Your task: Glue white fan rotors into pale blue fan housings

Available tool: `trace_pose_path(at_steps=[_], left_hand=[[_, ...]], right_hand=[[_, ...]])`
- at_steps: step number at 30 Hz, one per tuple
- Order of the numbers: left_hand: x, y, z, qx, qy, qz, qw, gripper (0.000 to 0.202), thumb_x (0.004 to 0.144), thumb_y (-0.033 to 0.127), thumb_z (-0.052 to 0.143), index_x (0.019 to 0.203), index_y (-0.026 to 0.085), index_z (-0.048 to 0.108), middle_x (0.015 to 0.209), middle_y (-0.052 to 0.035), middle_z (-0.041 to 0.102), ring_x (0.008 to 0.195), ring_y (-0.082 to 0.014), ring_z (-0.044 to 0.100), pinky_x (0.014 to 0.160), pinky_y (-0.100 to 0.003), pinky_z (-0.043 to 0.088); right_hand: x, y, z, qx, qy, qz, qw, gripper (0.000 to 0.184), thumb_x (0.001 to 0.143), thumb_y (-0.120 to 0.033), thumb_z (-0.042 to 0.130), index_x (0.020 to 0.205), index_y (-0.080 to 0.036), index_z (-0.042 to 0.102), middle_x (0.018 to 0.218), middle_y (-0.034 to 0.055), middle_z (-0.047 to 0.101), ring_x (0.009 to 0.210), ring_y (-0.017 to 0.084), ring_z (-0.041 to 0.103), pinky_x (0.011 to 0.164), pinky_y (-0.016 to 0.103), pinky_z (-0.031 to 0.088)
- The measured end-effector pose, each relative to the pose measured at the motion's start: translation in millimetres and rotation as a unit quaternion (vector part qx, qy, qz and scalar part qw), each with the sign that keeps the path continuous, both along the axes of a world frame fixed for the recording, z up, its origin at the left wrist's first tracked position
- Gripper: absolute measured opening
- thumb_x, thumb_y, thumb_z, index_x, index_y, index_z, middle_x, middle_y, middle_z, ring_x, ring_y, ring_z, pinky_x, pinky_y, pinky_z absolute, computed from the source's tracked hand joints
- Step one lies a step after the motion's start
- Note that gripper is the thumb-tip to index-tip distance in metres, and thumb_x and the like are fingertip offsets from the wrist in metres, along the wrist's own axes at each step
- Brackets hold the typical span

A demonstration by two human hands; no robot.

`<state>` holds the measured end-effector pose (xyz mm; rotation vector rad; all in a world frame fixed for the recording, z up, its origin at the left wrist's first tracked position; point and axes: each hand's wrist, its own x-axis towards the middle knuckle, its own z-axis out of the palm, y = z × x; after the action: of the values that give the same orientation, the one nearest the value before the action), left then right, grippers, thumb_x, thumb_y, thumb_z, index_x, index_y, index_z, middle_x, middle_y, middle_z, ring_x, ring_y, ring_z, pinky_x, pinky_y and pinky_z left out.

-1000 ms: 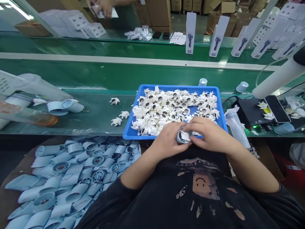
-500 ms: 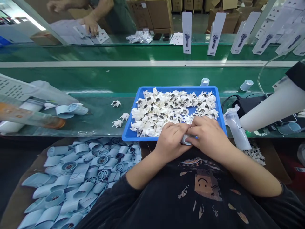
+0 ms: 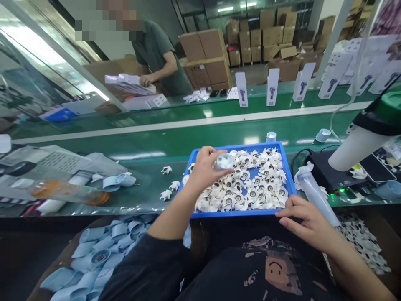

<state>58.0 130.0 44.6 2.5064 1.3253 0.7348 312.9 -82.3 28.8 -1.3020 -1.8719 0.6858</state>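
Fan housing [image 3: 224, 160] is up in your left hand [image 3: 203, 169], fingers pinched round it, held above the far-left part of the blue tray [image 3: 238, 213] full of white impellers [image 3: 250, 190]. Your right hand [image 3: 305, 221] is loosely open, with its fingertips at the tray's near-right corner.

Left hand [image 3: 202, 168] and cylinder [image 3: 224, 161] now up over tray [image 3: 241, 213]

Bright overhead light, belt glare, edges warped and soft
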Motion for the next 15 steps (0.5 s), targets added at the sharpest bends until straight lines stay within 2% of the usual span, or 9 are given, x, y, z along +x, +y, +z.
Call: trace_pose_path(at_steps=[2, 5, 7, 9, 11, 13, 15], left_hand=[[15, 45, 9.2, -0.062, 0.033, 0.077, 0.995, 0.056, 0.079, 0.042, 0.072, 0.129, 0.024, 0.053, 0.124, -0.0110, 0.055, 0.118, -0.0284, 0.055, 0.102, -0.046, 0.046], [43, 98, 11.0, -0.105, 0.056, 0.124, 0.985, 0.067, 0.086, 0.027, 0.064, 0.145, 0.016, 0.032, 0.135, -0.0166, 0.051, 0.123, -0.0265, 0.054, 0.103, -0.043, 0.045], [58, 120, 4.6, -0.145, 0.084, 0.128, 0.978, 0.061, 0.088, 0.027, 0.063, 0.142, 0.014, 0.037, 0.133, -0.0165, 0.054, 0.119, -0.0270, 0.056, 0.101, -0.046, 0.046], [68, 132, -1.3, -0.192, 0.116, 0.124, 0.967, 0.047, 0.091, 0.033, 0.061, 0.133, 0.016, 0.050, 0.130, -0.0132, 0.057, 0.115, -0.0267, 0.059, 0.098, -0.050, 0.049], [73, 138, -0.5, -0.223, 0.132, 0.109, 0.959, 0.043, 0.091, 0.039, 0.060, 0.127, 0.017, 0.055, 0.132, -0.0121, 0.057, 0.118, -0.0276, 0.058, 0.099, -0.053, 0.049], [70, 138, 9.5, -0.235, 0.125, 0.085, 0.960, 0.053, 0.088, 0.044, 0.063, 0.132, 0.017, 0.053, 0.139, -0.0153, 0.053, 0.127, -0.0313, 0.052, 0.105, -0.055, 0.043], [50, 136, 25.9, -0.235, 0.101, 0.061, 0.965, 0.065, 0.084, 0.050, 0.065, 0.139, 0.020, 0.047, 0.146, -0.0156, 0.049, 0.136, -0.0322, 0.044, 0.112, -0.050, 0.037]], right_hand=[[-5, -3, -9.6, -0.047, 0.007, -0.001, 0.999, 0.020, 0.093, -0.032, 0.057, 0.099, -0.022, 0.073, 0.081, 0.0045, 0.058, 0.073, 0.014, 0.060, 0.067, 0.027, 0.050], [-20, -6, -10.3, -0.119, 0.005, 0.031, 0.992, 0.022, 0.089, -0.027, 0.059, 0.106, -0.022, 0.071, 0.091, 0.0066, 0.062, 0.083, 0.016, 0.062, 0.076, 0.031, 0.053], [-28, -11, -4.4, -0.159, -0.010, 0.048, 0.986, 0.025, 0.087, -0.025, 0.061, 0.110, -0.022, 0.070, 0.099, 0.0070, 0.063, 0.091, 0.018, 0.063, 0.084, 0.034, 0.052], [-32, -18, 0.7, -0.187, -0.029, 0.051, 0.981, 0.027, 0.086, -0.024, 0.062, 0.112, -0.022, 0.069, 0.103, 0.0067, 0.064, 0.097, 0.019, 0.062, 0.090, 0.035, 0.051], [-31, -24, 1.7, -0.199, -0.038, 0.049, 0.978, 0.027, 0.087, -0.025, 0.061, 0.113, -0.022, 0.069, 0.105, 0.0069, 0.064, 0.100, 0.019, 0.061, 0.092, 0.036, 0.050], [-26, -29, -1.2, -0.195, -0.034, 0.051, 0.979, 0.027, 0.089, -0.028, 0.059, 0.114, -0.023, 0.068, 0.107, 0.0074, 0.063, 0.102, 0.019, 0.061, 0.093, 0.035, 0.051], [-18, -33, -5.4, -0.177, -0.027, 0.055, 0.982, 0.026, 0.092, -0.031, 0.057, 0.115, -0.025, 0.067, 0.109, 0.0073, 0.063, 0.102, 0.018, 0.062, 0.092, 0.033, 0.052]])
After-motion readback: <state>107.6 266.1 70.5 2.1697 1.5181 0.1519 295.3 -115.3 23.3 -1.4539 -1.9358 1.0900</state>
